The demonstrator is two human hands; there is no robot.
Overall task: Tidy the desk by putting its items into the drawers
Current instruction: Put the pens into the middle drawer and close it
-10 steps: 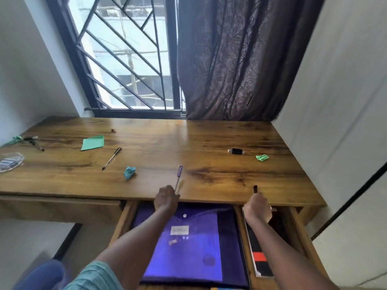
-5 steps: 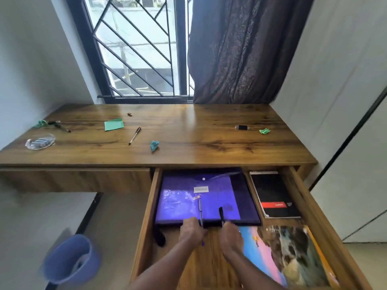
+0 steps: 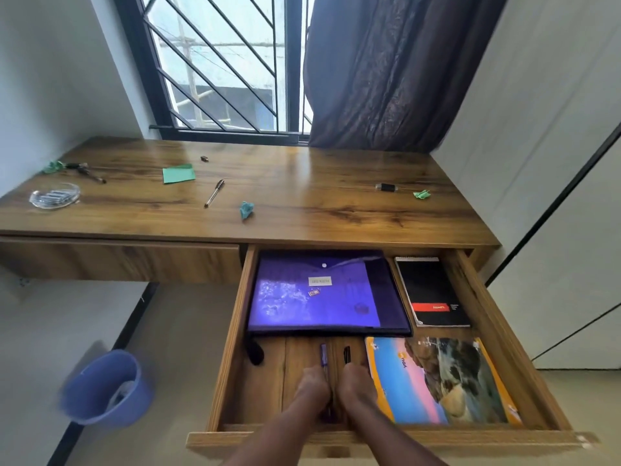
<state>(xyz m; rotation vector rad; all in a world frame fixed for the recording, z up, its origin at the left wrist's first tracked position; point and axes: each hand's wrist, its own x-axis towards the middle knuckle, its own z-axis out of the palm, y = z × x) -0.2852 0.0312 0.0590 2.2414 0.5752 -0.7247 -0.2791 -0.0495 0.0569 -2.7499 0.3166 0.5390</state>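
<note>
Near the drawer's (image 3: 232,334) front edge, left hand (image 3: 312,385) grips a purple pen (image 3: 324,356), right hand (image 3: 357,381) a black pen (image 3: 346,354), side by side

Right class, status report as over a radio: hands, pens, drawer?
Left hand on purple pen, right hand on black pen. Both low in open drawer. Bare drawer floor ahead, nothing in the way.

A black-framed window with a diagonal metal grille (image 3: 221,62) stands behind the wooden surface, and a dark brown crinkled curtain (image 3: 393,72) hangs over its right side. On the pale floor at lower left sits a round blue plastic bin (image 3: 104,388), blurred. White wall panels (image 3: 554,163) with thin black lines fill the right.
</note>
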